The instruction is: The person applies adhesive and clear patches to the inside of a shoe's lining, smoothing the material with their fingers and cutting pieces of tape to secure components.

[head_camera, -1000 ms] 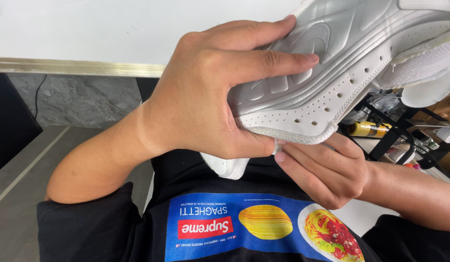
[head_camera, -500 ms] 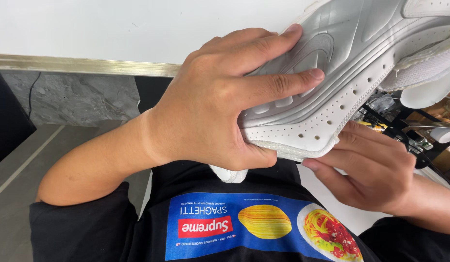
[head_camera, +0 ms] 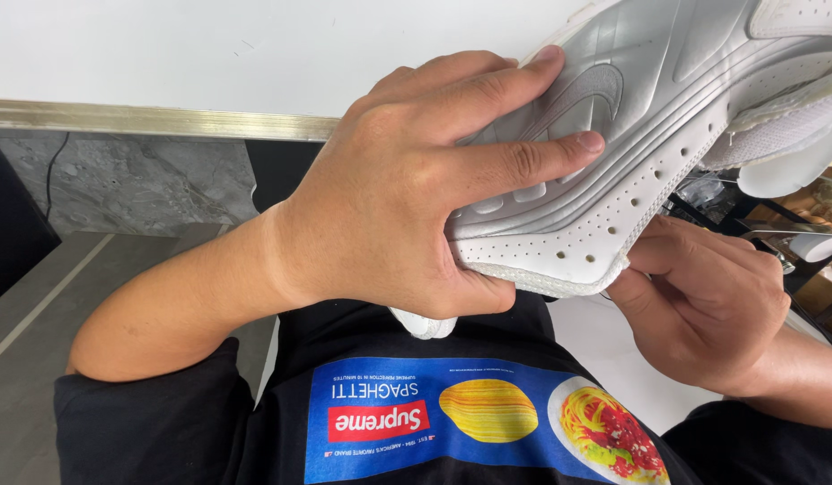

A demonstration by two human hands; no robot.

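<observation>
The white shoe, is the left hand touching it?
Touching. The head view shows the left hand gripping the white shoe, fingers pressed flat on its side and thumb under its edge.

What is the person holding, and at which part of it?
A white sneaker. The left hand grips its perforated side and end; the right hand touches its lower edge underneath.

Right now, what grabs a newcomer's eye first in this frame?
The white sneaker fills the upper right, perforated and held up close to the camera. The left hand wraps over it from the left, fingers spread across its side, while the right hand is curled just under its lower edge at the right. Below, a black shirt with a bright blue printed panel showing pasta runs along the bottom.
</observation>
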